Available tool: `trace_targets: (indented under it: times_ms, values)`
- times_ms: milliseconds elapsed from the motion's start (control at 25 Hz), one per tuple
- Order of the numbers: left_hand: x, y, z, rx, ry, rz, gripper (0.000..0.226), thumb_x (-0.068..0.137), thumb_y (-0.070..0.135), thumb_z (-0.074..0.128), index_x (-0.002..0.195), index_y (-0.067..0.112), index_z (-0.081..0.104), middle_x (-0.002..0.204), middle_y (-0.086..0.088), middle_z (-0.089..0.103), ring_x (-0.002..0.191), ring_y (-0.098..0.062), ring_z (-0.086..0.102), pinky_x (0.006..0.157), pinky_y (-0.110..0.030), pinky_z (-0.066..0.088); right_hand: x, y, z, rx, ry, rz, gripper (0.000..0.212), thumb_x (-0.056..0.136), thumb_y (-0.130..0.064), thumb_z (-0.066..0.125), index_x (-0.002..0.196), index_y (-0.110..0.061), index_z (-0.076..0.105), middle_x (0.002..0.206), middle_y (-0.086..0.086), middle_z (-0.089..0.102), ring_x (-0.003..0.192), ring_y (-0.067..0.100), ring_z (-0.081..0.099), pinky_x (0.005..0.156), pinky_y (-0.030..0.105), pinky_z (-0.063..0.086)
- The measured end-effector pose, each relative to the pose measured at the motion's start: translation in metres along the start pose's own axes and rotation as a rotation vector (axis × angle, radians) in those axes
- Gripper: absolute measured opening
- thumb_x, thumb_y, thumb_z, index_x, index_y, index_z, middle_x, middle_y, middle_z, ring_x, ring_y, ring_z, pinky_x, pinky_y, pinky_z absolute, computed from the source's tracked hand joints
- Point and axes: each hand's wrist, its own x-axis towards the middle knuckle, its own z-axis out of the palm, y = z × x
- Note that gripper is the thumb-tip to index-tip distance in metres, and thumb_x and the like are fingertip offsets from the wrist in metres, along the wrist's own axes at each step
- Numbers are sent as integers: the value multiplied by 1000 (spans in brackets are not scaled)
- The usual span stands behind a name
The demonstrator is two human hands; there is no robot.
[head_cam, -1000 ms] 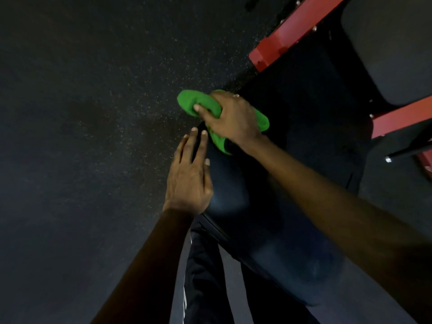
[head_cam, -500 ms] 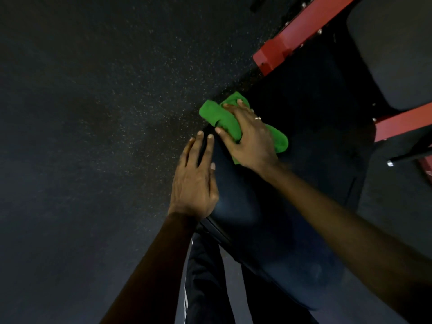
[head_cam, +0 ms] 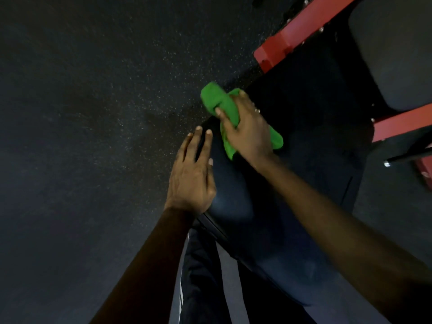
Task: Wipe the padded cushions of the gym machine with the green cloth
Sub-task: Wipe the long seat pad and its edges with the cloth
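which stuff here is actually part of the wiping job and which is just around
In the job: green cloth, gripped by the right hand; dark padded cushion under it; left hand, flat on that cushion; second cushion, top right.
Just around: red frame; speckled floor; metal rod, far right.

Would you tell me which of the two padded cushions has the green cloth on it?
The large dark cushion in the foreground: the right hand holds the green cloth on its far corner. The grey cushion at top right lies bare.
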Motion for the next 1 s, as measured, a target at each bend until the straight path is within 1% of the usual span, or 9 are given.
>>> trace_targets:
  times_ms: [160,280,480,600,680,800,880,920,1000]
  values:
    - [0,1,0,6,6,0,57,103,24,30,159,11,25,166,-11,21,152,-29,19,124,-38,20,79,34,-11,-26,13,321,47,95,-59,49,115,-18,63,121,7,67,114,33,63,87,38,46]
    - [0,0,1,10,10,0,58,103,24,30,159,11,24,166,-11,20,151,-30,20,124,-38,20,46,21,-10,7,11,227,47,97,-59,50,121,-20,61,127,5,65,117,29,62,89,37,45]
    - [0,0,0,47,-10,-1,58,103,24,29,159,11,23,166,-11,19,151,-30,19,124,-37,20,-80,14,-12,67,8,99,53,100,-42,60,145,-14,52,149,8,54,143,24,44,109,32,39]
    - [1,5,-2,105,-45,-23,60,102,27,26,160,12,18,167,-10,16,152,-31,17,123,-39,21,-39,39,-12,83,131,240,45,99,-38,59,137,-13,56,137,8,63,126,27,59,98,35,46]
    - [1,9,-3,149,-69,-38,60,102,25,27,160,12,16,167,-10,15,151,-32,17,122,-43,25,1,51,-12,104,155,347,40,98,-46,55,125,-16,60,120,3,69,110,27,65,89,36,49]
    - [3,21,-9,186,-108,-131,63,100,24,33,160,13,17,166,-9,17,151,-31,19,119,-43,27,21,56,-19,125,166,439,52,93,-62,47,122,-21,60,113,-2,71,105,25,67,86,33,48]
    - [18,32,-14,216,-84,-157,63,94,22,38,155,9,28,158,-14,32,146,-31,30,117,-43,31,-8,43,-21,140,123,386,50,97,-63,46,125,-24,59,119,-1,70,111,26,65,85,31,43]
    - [27,37,-13,234,-76,-141,63,92,22,37,153,7,32,154,-16,38,143,-32,35,117,-43,32,-30,35,-22,152,73,346,50,100,-61,43,132,-24,57,129,1,67,121,26,60,91,33,43]
    - [46,40,-7,292,-113,-65,66,94,25,25,156,4,24,159,-16,32,148,-30,29,122,-41,25,-73,22,-23,215,-23,275,56,104,-56,35,148,-23,46,152,1,51,143,22,42,108,36,38]
